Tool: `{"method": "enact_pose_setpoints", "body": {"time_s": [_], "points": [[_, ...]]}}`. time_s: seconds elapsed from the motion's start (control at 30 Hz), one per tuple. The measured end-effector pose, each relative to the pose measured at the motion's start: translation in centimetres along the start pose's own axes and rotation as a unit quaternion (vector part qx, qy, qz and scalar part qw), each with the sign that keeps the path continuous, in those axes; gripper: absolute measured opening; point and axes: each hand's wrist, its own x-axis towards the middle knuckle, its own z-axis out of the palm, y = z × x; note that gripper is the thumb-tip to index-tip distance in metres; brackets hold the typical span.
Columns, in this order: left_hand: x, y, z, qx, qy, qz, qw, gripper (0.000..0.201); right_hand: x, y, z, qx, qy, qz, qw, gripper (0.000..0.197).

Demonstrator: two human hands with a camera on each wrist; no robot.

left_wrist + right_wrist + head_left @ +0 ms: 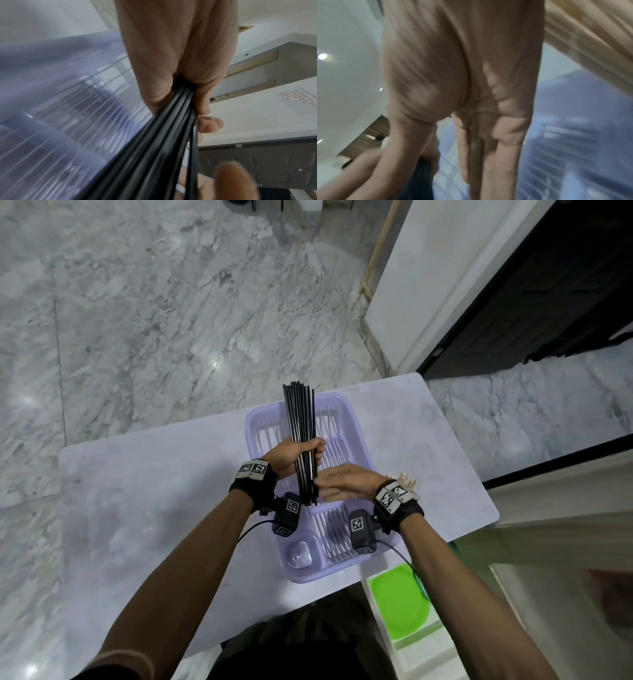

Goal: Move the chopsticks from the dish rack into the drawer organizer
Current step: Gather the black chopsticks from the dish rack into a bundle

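Note:
A bundle of several black chopsticks (301,433) stands upright above the lilac dish rack (346,412). My left hand (297,455) grips the bundle round its middle; the left wrist view shows the chopsticks (164,135) running out of my fist (187,86). My right hand (339,482) is held flat with straight fingers, its fingertips against the lower end of the bundle. The right wrist view shows the straight fingers (505,155) over the rack (573,135), with the dark chopsticks (421,180) at lower left. No drawer organizer is in view.
The rack sits on a pale table (154,508), with a small clear cup holder (301,551) at its near end. Wooden pegs (406,479) lie right of my right wrist. A green plate (400,601) lies below the table's right edge. A dark doorway (548,285) is at far right.

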Motion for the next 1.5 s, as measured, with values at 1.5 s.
{"method": "enact_pose_setpoints", "body": {"time_s": [1.5], "points": [[-0.8,-2.7,-1.3,0.062,-0.077,-0.058,0.993,0.022,2.5,-7.6,-0.4,0.123,0.284,-0.111,0.945,0.003]]}}
